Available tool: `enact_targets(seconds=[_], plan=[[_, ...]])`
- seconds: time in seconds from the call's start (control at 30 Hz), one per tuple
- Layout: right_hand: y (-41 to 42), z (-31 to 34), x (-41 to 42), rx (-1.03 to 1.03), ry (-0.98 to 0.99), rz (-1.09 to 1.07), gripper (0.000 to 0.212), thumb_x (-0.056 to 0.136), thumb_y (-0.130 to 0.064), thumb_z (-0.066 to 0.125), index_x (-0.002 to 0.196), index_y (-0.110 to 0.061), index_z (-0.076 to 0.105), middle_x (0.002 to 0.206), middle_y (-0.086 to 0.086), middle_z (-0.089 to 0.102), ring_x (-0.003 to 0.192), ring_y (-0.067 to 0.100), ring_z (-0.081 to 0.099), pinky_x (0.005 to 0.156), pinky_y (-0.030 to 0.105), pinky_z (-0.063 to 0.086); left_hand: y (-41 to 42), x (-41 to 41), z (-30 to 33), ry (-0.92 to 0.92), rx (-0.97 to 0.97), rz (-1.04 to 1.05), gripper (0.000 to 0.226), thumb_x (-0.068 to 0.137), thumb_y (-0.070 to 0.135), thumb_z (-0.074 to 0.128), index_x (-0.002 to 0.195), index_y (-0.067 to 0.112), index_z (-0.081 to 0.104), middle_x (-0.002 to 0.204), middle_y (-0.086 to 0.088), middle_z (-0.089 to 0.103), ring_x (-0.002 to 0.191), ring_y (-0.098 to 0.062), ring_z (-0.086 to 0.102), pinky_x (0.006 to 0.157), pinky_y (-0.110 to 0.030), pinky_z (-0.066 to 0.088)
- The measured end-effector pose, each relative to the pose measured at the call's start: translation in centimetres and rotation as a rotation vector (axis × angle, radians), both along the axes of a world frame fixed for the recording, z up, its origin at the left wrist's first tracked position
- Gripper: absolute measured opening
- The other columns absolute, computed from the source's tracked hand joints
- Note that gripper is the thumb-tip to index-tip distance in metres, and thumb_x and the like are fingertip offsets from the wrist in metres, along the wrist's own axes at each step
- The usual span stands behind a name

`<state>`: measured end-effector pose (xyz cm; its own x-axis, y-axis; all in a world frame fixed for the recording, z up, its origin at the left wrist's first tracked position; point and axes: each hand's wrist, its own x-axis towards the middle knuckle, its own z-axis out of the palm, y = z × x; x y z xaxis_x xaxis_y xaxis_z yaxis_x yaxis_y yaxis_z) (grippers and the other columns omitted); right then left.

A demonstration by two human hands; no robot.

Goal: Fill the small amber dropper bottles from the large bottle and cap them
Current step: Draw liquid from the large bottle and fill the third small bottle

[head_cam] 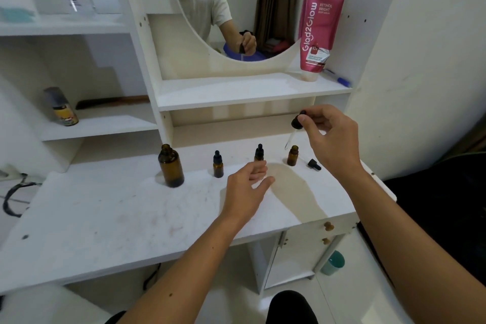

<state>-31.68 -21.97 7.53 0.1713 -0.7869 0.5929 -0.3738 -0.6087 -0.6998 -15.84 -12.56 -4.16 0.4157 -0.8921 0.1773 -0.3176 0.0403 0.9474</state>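
A large amber bottle [171, 166] stands uncapped on the white tabletop [118, 213] at the left of the row. To its right stand a capped small amber bottle [218, 165] and a second capped one [259, 153], partly hidden behind my left hand [249, 187], which hovers open with spread fingers. Further right is an uncapped small amber bottle [292, 156]. My right hand [331, 137] holds a black dropper cap [297, 121] with its glass pipette tilted, the tip just above and left of that open bottle. A loose black cap [314, 164] lies on the table beside it.
Shelves rise behind the bottles, with a pink tube [319, 34] and a blue pen [339, 78] on the upper shelf below a round mirror [236, 8]. A spray can [61, 108] stands on the left shelf. A black cable [13, 192] hangs at the table's left edge.
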Motion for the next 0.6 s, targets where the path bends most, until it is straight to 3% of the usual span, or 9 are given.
enact_targets(seconds=[0.17,0.6], plan=[[2.8,0.6,2.7,0.016,-0.023,0.077,0.017,0.096,-0.022,0.075,0.112,-0.014,0.075,0.093,-0.021,0.073,0.090,-0.001,0.073,0.084,0.009,0.054,3.9,3.7,0.4,0.044,0.005,0.035,0.046,0.088,0.027,0.082,0.132,0.021,0.067,0.115,0.011,0.074,0.104,-0.002,0.070,0.098,-0.029,0.058],[9.1,2.3,14.4,0.156,-0.214,0.370,0.013,0.097,-0.018,0.073,0.109,-0.014,0.076,0.099,-0.005,0.078,0.094,0.006,0.074,0.089,0.020,0.058,12.2,13.0,0.8,0.063,-0.032,0.305,0.030,0.089,0.020,0.082,0.117,0.021,0.073,0.107,0.011,0.076,0.094,-0.005,0.072,0.091,-0.030,0.061]])
